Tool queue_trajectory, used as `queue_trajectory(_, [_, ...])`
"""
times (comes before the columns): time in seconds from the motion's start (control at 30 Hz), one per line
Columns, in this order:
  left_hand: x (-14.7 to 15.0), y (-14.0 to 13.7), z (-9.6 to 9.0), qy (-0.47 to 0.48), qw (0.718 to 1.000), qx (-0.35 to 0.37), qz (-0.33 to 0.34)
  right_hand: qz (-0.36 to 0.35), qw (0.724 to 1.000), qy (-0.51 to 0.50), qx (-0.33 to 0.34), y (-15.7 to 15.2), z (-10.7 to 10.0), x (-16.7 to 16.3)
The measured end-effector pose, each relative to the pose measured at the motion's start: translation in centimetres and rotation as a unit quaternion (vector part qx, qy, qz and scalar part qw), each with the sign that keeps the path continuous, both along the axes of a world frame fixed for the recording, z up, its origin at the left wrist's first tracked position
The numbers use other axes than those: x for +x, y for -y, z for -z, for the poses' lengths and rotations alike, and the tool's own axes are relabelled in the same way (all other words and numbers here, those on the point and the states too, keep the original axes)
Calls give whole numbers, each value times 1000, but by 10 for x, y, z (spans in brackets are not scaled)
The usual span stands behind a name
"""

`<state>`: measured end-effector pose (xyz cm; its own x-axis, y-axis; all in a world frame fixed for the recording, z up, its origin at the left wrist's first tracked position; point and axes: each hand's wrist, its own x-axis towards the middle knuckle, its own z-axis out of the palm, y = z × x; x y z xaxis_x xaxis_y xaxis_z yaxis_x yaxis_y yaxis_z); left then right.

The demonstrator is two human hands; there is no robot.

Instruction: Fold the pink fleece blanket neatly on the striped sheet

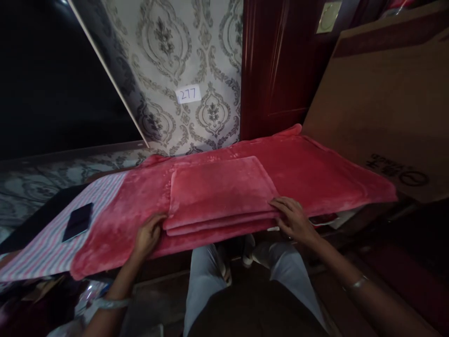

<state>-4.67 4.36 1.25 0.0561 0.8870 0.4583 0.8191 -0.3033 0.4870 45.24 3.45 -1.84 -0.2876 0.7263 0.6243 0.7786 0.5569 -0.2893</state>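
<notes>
A folded pink plush cloth (219, 189) lies in several flat layers on a larger spread-out pink-red plush blanket (315, 173). At the near left corner of the folded cloth, my left hand (150, 234) has its fingers curled against the edge. My right hand (293, 219) grips the near right corner, fingers on top and thumb lower at the layered edge. A small white tag (272, 229) pokes out beside the right thumb. The inner side of the left fingers is partly hidden.
A dark phone (77, 222) rests on a striped cloth (45, 245) to the left. Behind stand a large black screen (63, 79) and a patterned wall with a paper marked 277 (188, 94). A cardboard box (382, 103) borders the right side.
</notes>
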Motion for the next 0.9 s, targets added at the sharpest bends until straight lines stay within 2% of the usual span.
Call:
queue_trajectory(0.1, [20,-3,-29,-18,999,37,-30,21,999,-41,1,-4,-34,-13])
queue_trajectory(0.17, [50,-10,-49,-61,997,40,-8,16,999,-42,-4,-14,-57,-33])
queue_trajectory(0.27, [106,-23,-70,-138,989,27,33,-11,999,21,-29,-36,-83,-69])
queue_trajectory(0.33, [135,-29,-73,-192,981,8,37,4,995,70,-67,-49,-87,-89])
queue_trajectory(0.4, [150,-32,-66,-231,972,-33,23,35,985,114,-126,-58,-79,-99])
queue_trajectory(0.47, [151,-32,-51,-246,965,-89,-2,57,973,142,-173,-60,-64,-101])
queue_trajectory(0.53, [145,-30,-33,-248,961,-117,-19,64,969,148,-186,-60,-50,-99])
queue_trajectory(0.63, [136,-29,-12,-250,962,-103,-27,62,972,142,-177,-58,-37,-97])
queue_trajectory(0.73, [135,-30,-6,-256,961,-100,-33,58,973,134,-177,-59,-35,-98])
queue_trajectory(0.9, [135,-31,-9,-268,958,-95,-35,63,977,121,-166,-60,-33,-101])
